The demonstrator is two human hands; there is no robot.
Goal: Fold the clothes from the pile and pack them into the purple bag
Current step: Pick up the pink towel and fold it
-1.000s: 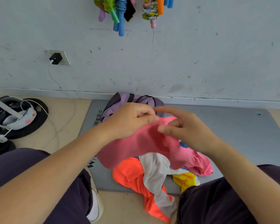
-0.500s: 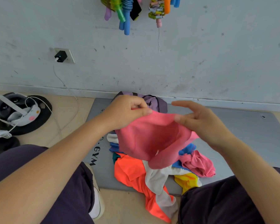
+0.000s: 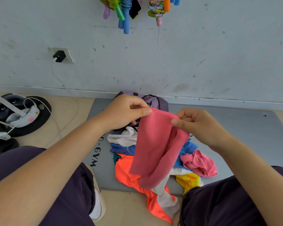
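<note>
Hands: the left hand (image 3: pixel 126 112) and right hand (image 3: pixel 197 123) each pinched a top corner of a pink cloth (image 3: pixel 153 147), thumbs pressed to curled fingers.
Cloth: it hung unfolded above the pile (image 3: pixel 137 170).
Pile: loose garments lay heaped on the mat (image 3: pixel 235 132), at 6 o'clock from the bag (image 3: pixel 155 101).
Bag: it stood by the wall at 12 o'clock; its contents could not be seen.
Progress: early, by the look of it; most of the folding and packing remained.
</note>
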